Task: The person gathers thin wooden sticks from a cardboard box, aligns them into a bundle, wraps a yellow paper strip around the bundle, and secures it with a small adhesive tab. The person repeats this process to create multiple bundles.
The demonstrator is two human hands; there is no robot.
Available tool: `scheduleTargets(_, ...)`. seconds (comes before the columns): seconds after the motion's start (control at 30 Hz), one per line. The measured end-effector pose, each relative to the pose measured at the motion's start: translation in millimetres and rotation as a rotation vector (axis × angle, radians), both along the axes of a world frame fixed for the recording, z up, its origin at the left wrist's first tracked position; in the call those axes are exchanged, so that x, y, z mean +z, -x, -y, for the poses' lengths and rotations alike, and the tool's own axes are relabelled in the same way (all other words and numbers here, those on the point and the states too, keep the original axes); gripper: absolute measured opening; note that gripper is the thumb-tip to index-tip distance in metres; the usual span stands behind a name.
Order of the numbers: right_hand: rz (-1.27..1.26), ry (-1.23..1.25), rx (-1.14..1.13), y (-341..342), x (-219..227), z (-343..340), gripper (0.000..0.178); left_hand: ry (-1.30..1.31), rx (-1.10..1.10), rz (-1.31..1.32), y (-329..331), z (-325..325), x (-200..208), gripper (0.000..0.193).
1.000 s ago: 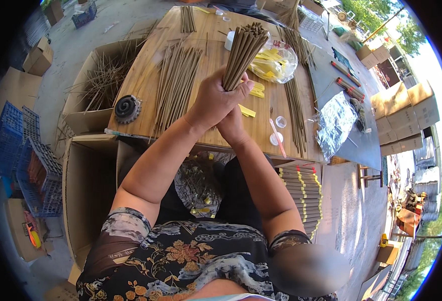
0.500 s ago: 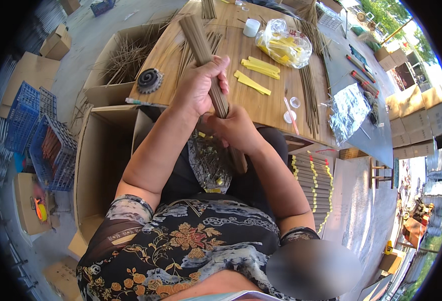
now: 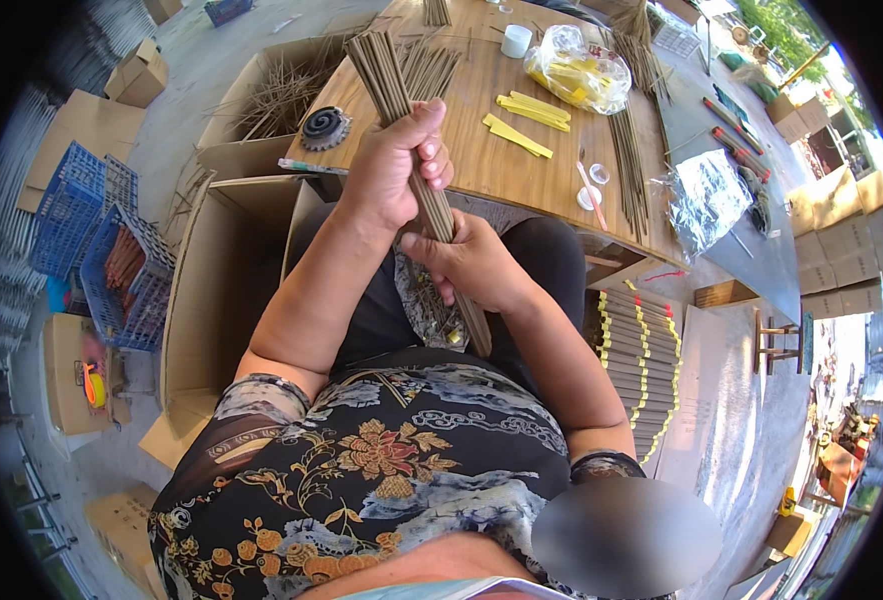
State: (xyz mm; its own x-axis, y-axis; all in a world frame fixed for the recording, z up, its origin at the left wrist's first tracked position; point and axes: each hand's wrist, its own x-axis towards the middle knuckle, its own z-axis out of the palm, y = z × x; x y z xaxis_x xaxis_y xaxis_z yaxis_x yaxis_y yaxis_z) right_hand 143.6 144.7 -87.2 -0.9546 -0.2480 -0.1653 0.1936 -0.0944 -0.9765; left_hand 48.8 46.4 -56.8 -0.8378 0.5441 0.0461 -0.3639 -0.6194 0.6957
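Observation:
A long bundle of thin brown incense sticks (image 3: 379,78) slants over my lap, its far end above the table edge and its lower end near my waist. My left hand (image 3: 397,165) is wrapped round the upper part, fingers closed. Lower down, my right hand (image 3: 473,262) grips the same bundle, thumb toward its near side. At the far end the stick tips sit slightly uneven. Loose sticks (image 3: 426,72) lie on the wooden table (image 3: 471,180) just behind the bundle. Yellow paper strips (image 3: 533,112) lie in small stacks to the right.
A plastic bag of yellow strips (image 3: 576,75), a white cup (image 3: 516,41) and a dark coiled round thing (image 3: 325,128) are on the table. Open cardboard boxes (image 3: 186,300) stand at my left. Yellow-banded bundles (image 3: 639,370) lie at my right, blue crates (image 3: 126,285) far left.
The bundle's far end looks looser, with stick tips more spread. Both hands keep their grip. The table and surroundings have shifted a little right in view.

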Motion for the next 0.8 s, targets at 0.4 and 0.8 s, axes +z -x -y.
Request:
scheduleTargets(0.4,0.096,0.175,0.123,-15.3,-1.6,-0.8,0.026,-0.043,-0.070,-0.044,-14.1,11.6,0.5,0.011)
scheduleTargets(0.8,-0.045,-0.153,-0.013,-21.2,2.2,5.2,0.027,0.036,0.046,-0.051,-21.3,10.0,6.0,0.012)
